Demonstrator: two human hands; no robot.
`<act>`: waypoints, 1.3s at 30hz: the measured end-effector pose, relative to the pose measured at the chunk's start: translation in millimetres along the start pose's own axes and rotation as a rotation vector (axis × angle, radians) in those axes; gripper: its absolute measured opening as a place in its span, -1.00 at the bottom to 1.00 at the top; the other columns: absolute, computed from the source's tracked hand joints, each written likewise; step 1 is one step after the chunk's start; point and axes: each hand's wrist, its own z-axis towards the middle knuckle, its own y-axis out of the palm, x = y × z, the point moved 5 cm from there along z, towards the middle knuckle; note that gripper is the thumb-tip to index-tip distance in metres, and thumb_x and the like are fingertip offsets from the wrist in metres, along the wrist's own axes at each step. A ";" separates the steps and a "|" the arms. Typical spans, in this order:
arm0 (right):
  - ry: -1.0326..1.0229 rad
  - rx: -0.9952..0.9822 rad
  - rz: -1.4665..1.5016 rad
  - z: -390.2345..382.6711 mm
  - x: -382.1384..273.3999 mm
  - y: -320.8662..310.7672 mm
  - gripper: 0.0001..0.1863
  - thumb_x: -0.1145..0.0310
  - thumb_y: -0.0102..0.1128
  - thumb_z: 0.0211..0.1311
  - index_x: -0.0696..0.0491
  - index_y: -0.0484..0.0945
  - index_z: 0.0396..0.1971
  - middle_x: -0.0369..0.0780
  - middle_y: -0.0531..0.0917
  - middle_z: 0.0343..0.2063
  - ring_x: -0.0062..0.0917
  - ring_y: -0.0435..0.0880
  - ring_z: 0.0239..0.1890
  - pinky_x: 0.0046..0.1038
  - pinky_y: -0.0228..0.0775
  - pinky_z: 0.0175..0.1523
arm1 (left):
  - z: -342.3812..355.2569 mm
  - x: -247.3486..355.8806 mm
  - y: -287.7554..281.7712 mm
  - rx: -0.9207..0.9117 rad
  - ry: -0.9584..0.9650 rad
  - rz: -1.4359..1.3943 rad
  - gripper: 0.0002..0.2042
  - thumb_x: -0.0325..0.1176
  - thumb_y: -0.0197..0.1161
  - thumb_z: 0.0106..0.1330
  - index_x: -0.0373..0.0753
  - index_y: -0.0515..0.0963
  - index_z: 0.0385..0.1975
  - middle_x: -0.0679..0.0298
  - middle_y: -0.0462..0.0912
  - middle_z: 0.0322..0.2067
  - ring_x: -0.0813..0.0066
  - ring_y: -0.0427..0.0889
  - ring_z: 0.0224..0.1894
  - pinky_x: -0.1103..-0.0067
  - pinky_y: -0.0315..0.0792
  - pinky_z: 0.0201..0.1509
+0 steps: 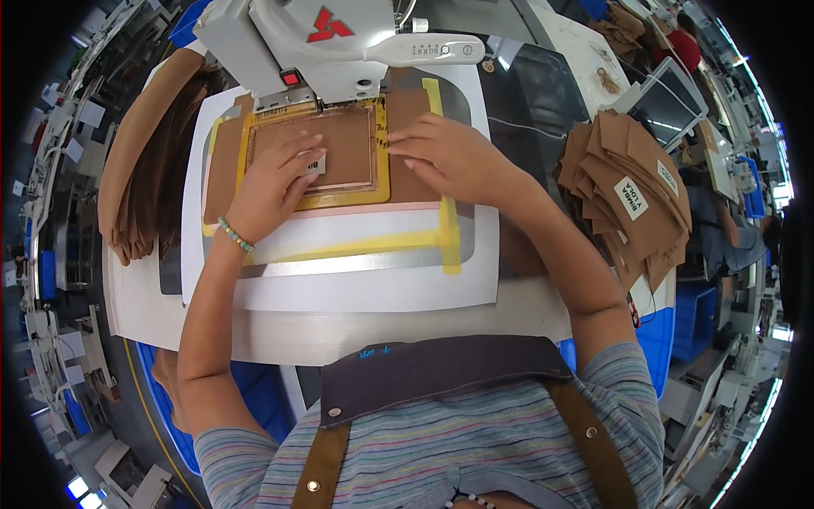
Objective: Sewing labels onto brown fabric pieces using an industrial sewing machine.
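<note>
A flat piece of brown fabric [415, 181] lies under the head of a white sewing machine [318, 38]. On top of it sits a rectangular clamp frame with yellow edges [339, 200]. Inside the frame is a small white label [317, 165] with dark print. My left hand [275, 180] lies over the frame's left half, its fingers stretched out and touching the label, partly covering it. My right hand [449, 159] reaches in from the right with fingers apart, fingertips at the frame's right edge.
A white sheet with yellow tape [365, 293] lies beneath the fabric. Folded brown fabric pieces [140, 153] are piled at left; a stack of labelled brown pieces [623, 191] stands at right. Blue bins [661, 348] sit below the table. A person [733, 229] is farther right.
</note>
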 end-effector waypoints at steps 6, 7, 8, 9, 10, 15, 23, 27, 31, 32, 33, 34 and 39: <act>-0.189 0.000 0.059 9.6 -34.9 32.1 -0.58 0.52 0.24 0.30 0.12 0.69 0.17 -0.19 0.73 0.14 -0.25 0.59 0.24 -0.25 0.45 0.38 | 1.7 16.1 3.9 -0.082 0.086 -0.020 -0.55 -0.43 0.36 0.38 -0.23 0.61 0.29 0.16 0.52 0.45 0.04 0.36 0.56 0.18 0.30 0.59; -0.198 0.037 0.001 7.4 -41.6 29.8 -0.55 0.51 0.25 0.24 0.13 0.69 0.17 -0.20 0.75 0.08 -0.30 0.61 0.22 -0.26 0.47 0.31 | 0.3 20.5 8.4 -0.114 0.140 -0.002 -0.53 -0.38 0.38 0.37 -0.24 0.61 0.30 0.16 0.50 0.47 0.02 0.33 0.58 0.15 0.26 0.61; -0.207 0.075 -0.058 5.5 -47.1 28.7 -0.51 0.51 0.26 0.18 0.14 0.69 0.17 -0.22 0.76 0.03 -0.35 0.63 0.21 -0.28 0.49 0.25 | -1.7 21.7 14.2 -0.114 0.134 -0.001 -0.53 -0.38 0.38 0.37 -0.24 0.61 0.30 0.16 0.50 0.47 0.02 0.33 0.58 0.15 0.26 0.61; -0.211 0.073 -0.054 3.6 -50.1 32.7 -0.51 0.51 0.26 0.18 0.14 0.69 0.17 -0.22 0.76 0.03 -0.35 0.63 0.21 -0.28 0.49 0.25 | -4.9 23.1 21.0 -0.098 0.133 -0.022 -0.50 -0.34 0.39 0.36 -0.24 0.60 0.31 0.17 0.49 0.48 0.01 0.31 0.59 0.14 0.23 0.62; -0.194 0.066 -0.057 1.4 -50.7 35.8 -0.51 0.51 0.27 0.17 0.14 0.68 0.17 -0.22 0.76 0.01 -0.36 0.64 0.18 -0.29 0.47 0.22 | -3.9 26.2 23.8 -0.083 0.139 -0.044 -0.47 -0.30 0.40 0.35 -0.25 0.59 0.33 0.17 0.47 0.50 0.00 0.29 0.60 0.13 0.20 0.64; -0.161 0.022 -0.060 5.6 -51.8 37.3 -0.54 0.51 0.28 0.14 0.13 0.69 0.10 -0.23 0.75 -0.07 -0.36 0.64 0.08 -0.28 0.46 0.16 | -1.9 24.8 25.3 -0.098 0.136 -0.039 -0.45 -0.29 0.41 0.34 -0.24 0.59 0.34 0.18 0.46 0.50 0.01 0.29 0.60 0.15 0.23 0.62; -0.168 0.046 -0.095 5.4 -50.8 36.1 -0.59 0.49 0.30 0.12 0.13 0.68 0.03 -0.24 0.73 -0.08 -0.36 0.61 0.07 -0.27 0.45 0.13 | 3.7 21.3 22.7 -0.138 0.158 -0.005 -0.43 -0.19 0.41 0.38 -0.22 0.57 0.38 0.20 0.42 0.53 0.03 0.28 0.60 0.16 0.21 0.63; -0.160 0.068 -0.126 4.4 -51.2 38.6 -0.59 0.49 0.31 0.12 0.12 0.68 0.03 -0.24 0.72 -0.05 -0.36 0.60 0.08 -0.28 0.45 0.13 | 8.2 17.9 21.8 -0.168 0.167 0.016 -0.42 -0.17 0.40 0.39 -0.19 0.56 0.40 0.20 0.41 0.54 0.03 0.28 0.60 0.16 0.19 0.63; -0.147 0.077 -0.159 4.1 -48.8 42.5 -0.56 0.48 0.32 0.12 0.12 0.66 0.07 -0.24 0.71 -0.03 -0.38 0.59 0.10 -0.30 0.44 0.11 | 12.0 16.3 22.6 -0.179 0.174 0.029 -0.43 -0.16 0.38 0.42 -0.16 0.55 0.41 0.21 0.39 0.55 0.05 0.27 0.60 0.16 0.18 0.64; -0.141 0.082 -0.168 4.6 -48.8 42.6 -0.55 0.48 0.32 0.12 0.12 0.65 0.08 -0.25 0.71 -0.03 -0.39 0.59 0.11 -0.31 0.44 0.10 | 12.6 15.0 22.9 -0.176 0.174 0.032 -0.44 -0.15 0.38 0.43 -0.14 0.55 0.42 0.22 0.38 0.55 0.05 0.26 0.60 0.16 0.17 0.64; -0.142 0.084 -0.168 5.1 -49.5 42.1 -0.55 0.48 0.32 0.12 0.12 0.65 0.08 -0.25 0.71 -0.03 -0.39 0.59 0.11 -0.31 0.44 0.10 | 13.2 13.4 23.2 -0.176 0.174 0.034 -0.44 -0.15 0.38 0.43 -0.14 0.55 0.42 0.22 0.38 0.55 0.05 0.26 0.60 0.16 0.17 0.64; -0.121 0.061 -0.155 5.7 -49.2 41.7 -0.54 0.50 0.29 0.14 0.15 0.64 0.11 -0.20 0.70 0.05 -0.35 0.59 0.13 -0.28 0.45 0.17 | 14.7 12.8 23.2 -0.179 0.182 0.044 -0.43 -0.14 0.37 0.43 -0.14 0.54 0.42 0.22 0.38 0.55 0.05 0.26 0.61 0.16 0.17 0.64; -0.059 0.048 -0.153 9.1 -41.8 46.6 -0.53 0.53 0.26 0.19 0.19 0.63 0.15 -0.14 0.68 0.16 -0.30 0.57 0.17 -0.25 0.46 0.24 | 26.0 8.2 23.7 -0.172 0.177 0.070 -0.46 -0.02 0.31 0.50 -0.05 0.55 0.43 0.24 0.41 0.54 0.10 0.28 0.60 0.16 0.20 0.63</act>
